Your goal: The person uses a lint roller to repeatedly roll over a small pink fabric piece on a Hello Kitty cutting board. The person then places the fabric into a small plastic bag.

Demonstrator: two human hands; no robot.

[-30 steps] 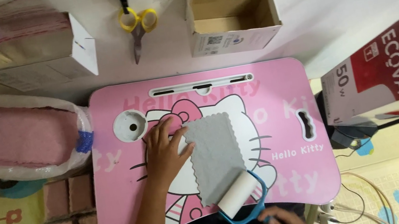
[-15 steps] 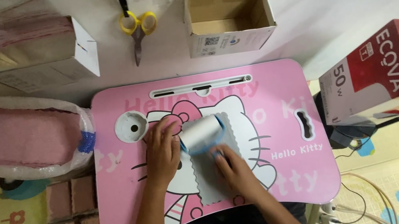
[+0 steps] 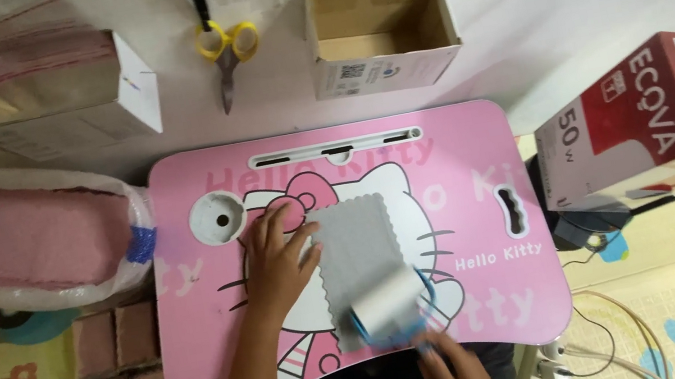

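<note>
We see a pink lap table [image 3: 459, 151] on the floor. At its centre lies a grey cloth [image 3: 357, 250]; the left hand [image 3: 274, 259], at 9 o'clock, presses it with spread fingers. At 6 o'clock, the half cut-off right hand [image 3: 450, 372] grips a lint roller [image 3: 386, 307].

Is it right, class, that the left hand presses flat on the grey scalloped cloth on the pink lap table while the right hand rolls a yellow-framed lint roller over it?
Not quite. The head view shows the lint roller has a blue frame, not yellow. The rest holds: the left hand presses the grey scalloped cloth on the pink lap table, and the right hand works the roller.
</note>
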